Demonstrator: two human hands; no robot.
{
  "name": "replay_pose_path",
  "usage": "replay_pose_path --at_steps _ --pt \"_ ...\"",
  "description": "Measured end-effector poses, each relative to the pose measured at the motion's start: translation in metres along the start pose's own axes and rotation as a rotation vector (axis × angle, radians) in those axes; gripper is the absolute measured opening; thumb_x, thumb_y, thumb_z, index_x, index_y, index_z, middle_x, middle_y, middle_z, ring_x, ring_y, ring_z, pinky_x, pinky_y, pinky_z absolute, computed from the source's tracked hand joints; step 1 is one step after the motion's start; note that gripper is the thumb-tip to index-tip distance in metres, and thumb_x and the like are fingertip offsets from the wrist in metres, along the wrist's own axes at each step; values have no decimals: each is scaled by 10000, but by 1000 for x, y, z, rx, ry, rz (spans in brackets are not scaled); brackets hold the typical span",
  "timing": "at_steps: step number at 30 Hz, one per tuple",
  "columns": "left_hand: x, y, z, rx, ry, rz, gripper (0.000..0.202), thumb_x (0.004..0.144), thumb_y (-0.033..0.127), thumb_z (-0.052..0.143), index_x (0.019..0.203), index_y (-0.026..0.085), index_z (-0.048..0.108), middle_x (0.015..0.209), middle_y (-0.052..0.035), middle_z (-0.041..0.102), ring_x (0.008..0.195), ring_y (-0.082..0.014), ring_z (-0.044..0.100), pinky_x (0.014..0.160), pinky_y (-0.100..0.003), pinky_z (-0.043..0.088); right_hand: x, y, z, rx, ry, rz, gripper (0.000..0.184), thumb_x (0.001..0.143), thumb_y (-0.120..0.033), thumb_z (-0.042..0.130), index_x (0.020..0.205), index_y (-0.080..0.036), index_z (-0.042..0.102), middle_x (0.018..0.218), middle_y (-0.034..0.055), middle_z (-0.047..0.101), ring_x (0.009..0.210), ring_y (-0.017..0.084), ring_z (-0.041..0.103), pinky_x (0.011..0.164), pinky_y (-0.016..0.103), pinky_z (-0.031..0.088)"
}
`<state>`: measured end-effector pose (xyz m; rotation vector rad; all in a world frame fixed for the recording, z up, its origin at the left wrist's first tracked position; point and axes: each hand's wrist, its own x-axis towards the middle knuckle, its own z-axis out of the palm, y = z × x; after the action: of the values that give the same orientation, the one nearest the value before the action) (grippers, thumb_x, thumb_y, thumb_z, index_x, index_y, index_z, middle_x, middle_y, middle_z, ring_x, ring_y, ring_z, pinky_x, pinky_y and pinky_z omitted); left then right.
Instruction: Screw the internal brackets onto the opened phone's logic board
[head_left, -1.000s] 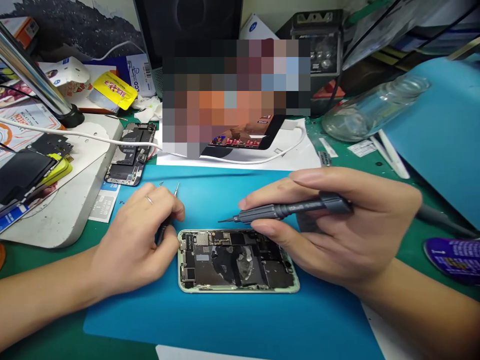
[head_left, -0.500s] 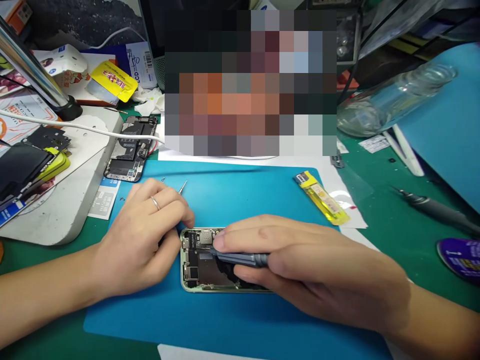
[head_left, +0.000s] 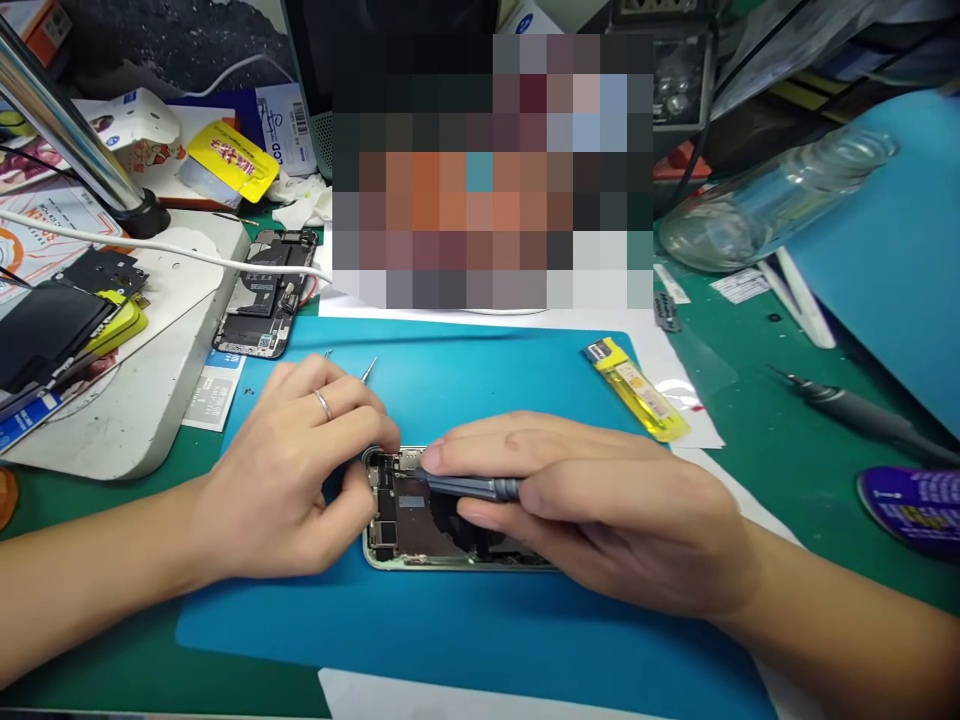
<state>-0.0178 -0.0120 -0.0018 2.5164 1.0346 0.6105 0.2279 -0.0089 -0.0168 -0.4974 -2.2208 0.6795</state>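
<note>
An opened phone [head_left: 409,540] lies on the blue mat [head_left: 465,620], its inner parts bare and its right end hidden under my right hand. My right hand [head_left: 600,510] grips dark grey tweezers [head_left: 480,487] lengthwise over the phone. Their tip points left, at the parts near the upper edge. My left hand [head_left: 300,480] is curled at the phone's upper left corner, thumb and forefinger closed around it. A small dark loop shows by those fingertips; what it is I cannot make out. Behind the left hand, a thin metal tip [head_left: 370,369] rests on the mat.
A yellow packet [head_left: 637,390] lies at the mat's upper right. Further right are a glass bottle [head_left: 780,200], a grey pen-like tool [head_left: 862,415] and a purple can [head_left: 911,510]. Another opened phone [head_left: 262,300] lies upper left, beside a white lamp base [head_left: 172,350].
My left hand has shifted slightly right, its fingers now closer over the phone's corner. The tweezers have moved up a little towards the phone's upper edge. The camera view has shifted slightly.
</note>
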Motion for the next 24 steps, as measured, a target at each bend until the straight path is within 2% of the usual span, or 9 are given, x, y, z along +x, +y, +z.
replay_pose_path --at_steps 3,6,13,18,24 --pt "0 1 1 -3 15 -7 168 875 125 550 989 184 659 973 -36 683 921 -220 517 832 -419 382 3 0 1 4 87 9 267 927 -51 636 816 -227 470 1029 108 787 982 159 763 901 294 649" --pt "0 0 1 3 18 -18 165 896 146 556 997 188 679 955 -40 675 899 -220 514 823 -419 380 3 3 1 26 130 -32 278 913 -46 651 818 -224 460 1005 104 786 928 163 768 857 278 653" --pt "0 -2 1 15 26 -12 198 934 101 519 964 197 689 930 -20 685 887 -202 511 820 -409 381 -1 8 -2 82 -1 -35 157 949 -97 644 833 -172 571 1049 132 780 1068 136 736 974 260 613" --pt "1 -1 1 -1 23 10 201 942 93 520 960 199 689 920 5 713 888 -189 521 823 -406 377 -1 9 -2 69 30 -7 162 964 -107 628 841 -194 569 1036 126 782 1065 128 738 946 264 629" --pt "2 -1 2 -2 36 -11 201 936 90 517 979 188 687 911 -9 710 890 -194 522 813 -403 388 0 10 0 60 80 9 207 942 -87 654 833 -205 524 1003 134 783 1036 132 747 931 271 637"
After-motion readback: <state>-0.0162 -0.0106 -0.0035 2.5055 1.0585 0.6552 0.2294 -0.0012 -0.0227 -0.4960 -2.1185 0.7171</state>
